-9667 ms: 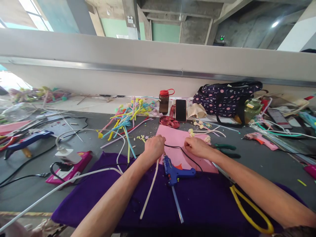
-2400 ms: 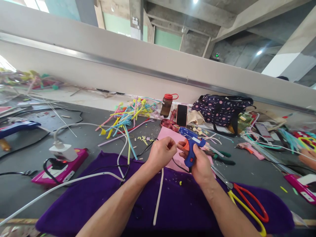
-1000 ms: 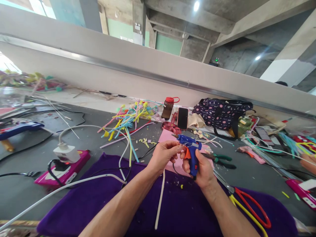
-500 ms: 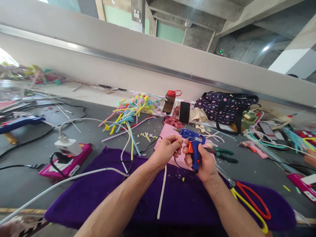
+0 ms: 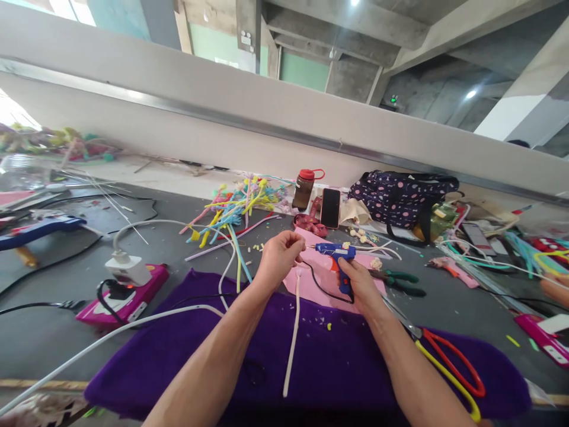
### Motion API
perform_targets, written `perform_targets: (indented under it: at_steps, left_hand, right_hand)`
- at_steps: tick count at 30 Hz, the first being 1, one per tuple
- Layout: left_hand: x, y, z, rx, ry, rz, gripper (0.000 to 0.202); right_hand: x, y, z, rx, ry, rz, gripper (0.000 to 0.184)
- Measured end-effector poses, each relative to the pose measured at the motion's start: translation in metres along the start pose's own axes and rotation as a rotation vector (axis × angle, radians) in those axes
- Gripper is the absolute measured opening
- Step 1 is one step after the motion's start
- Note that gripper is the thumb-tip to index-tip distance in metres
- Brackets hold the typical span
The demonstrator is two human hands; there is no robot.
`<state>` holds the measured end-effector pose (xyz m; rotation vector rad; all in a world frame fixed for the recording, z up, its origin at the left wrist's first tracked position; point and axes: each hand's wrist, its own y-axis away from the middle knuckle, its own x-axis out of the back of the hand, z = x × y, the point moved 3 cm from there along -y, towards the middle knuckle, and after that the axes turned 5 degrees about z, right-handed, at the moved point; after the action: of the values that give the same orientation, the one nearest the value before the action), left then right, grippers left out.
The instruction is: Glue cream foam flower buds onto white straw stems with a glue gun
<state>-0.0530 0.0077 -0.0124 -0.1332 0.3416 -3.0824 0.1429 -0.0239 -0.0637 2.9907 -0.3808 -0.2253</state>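
Note:
My right hand grips a blue hot glue gun by its handle, its nozzle pointing left. Just off that nozzle, my left hand is closed in a pinch, and what lies between the fingertips is too small to make out. Both hands are over a pink sheet, across which the gun's black cord curves. Below them a white fuzzy stem runs down over a purple cloth.
Scissors with red and yellow handles and green-handled pliers lie right. Coloured fuzzy stems, a bottle, a phone and a dotted bag are behind. A magenta power strip sits left. Another person's hand shows far right.
The glue gun has turned level and moved slightly left and down, its nozzle now close to my left fingertips. My left hand has shifted left and slightly up.

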Motion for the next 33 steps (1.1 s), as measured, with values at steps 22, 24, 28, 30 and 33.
perform_targets:
  at_steps: [22,24,28,30,33]
  left_hand:
    - [0.014,0.01,0.024,-0.28,-0.627,0.184,0.027]
    - [0.011,0.013,0.027,-0.387,-0.676,0.219,0.021]
    - [0.008,0.012,0.024,-0.469,-0.762,0.237,0.033]
    - [0.007,0.01,0.021,-0.454,-0.802,0.182,0.032]
    - [0.008,0.01,0.02,-0.432,-0.803,0.177,0.027]
  right_hand:
    - [0.021,0.01,-0.03,0.36,0.919,0.155,0.022]
    - [0.009,0.011,-0.052,0.505,1.152,0.092,0.027]
    - [-0.042,-0.018,-0.117,0.759,1.408,0.008,0.031]
    - [-0.073,-0.049,-0.145,0.806,1.579,-0.023,0.032]
    - [-0.113,-0.104,-0.171,0.808,1.649,0.034,0.031]
